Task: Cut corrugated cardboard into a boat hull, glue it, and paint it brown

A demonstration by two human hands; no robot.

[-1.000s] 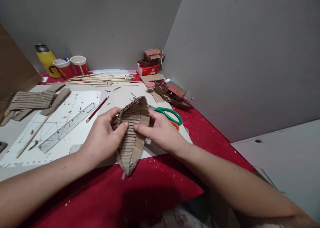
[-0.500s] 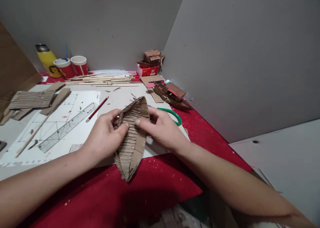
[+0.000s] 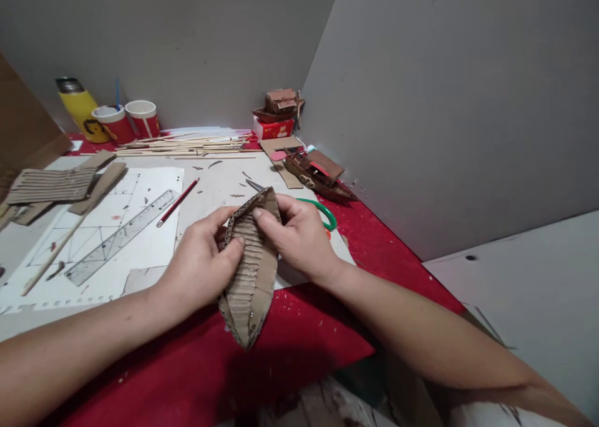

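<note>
A boat-shaped hull of brown corrugated cardboard [image 3: 248, 277] is held between both hands, pointed end toward me, above the red table cover [image 3: 299, 346]. My left hand [image 3: 201, 261] grips its left wall, thumb pressed on the ribbed inside. My right hand [image 3: 299, 236] grips the right wall near the far end, thumb on the inside too. Both hands are closed on the hull.
Green-handled scissors [image 3: 322, 211] lie just behind my right hand. A ruler [image 3: 116, 238], a red pencil [image 3: 178, 202] and a drawing sheet [image 3: 98, 233] lie left. Cardboard scraps [image 3: 51, 186], wooden sticks [image 3: 187, 146], two red cups [image 3: 126, 120], a yellow bottle [image 3: 82, 105] and finished model boats [image 3: 318, 174] stand behind.
The hull has tilted and shifted slightly toward me. My right hand slid closer along the hull's far end, now covering more of the scissors.
</note>
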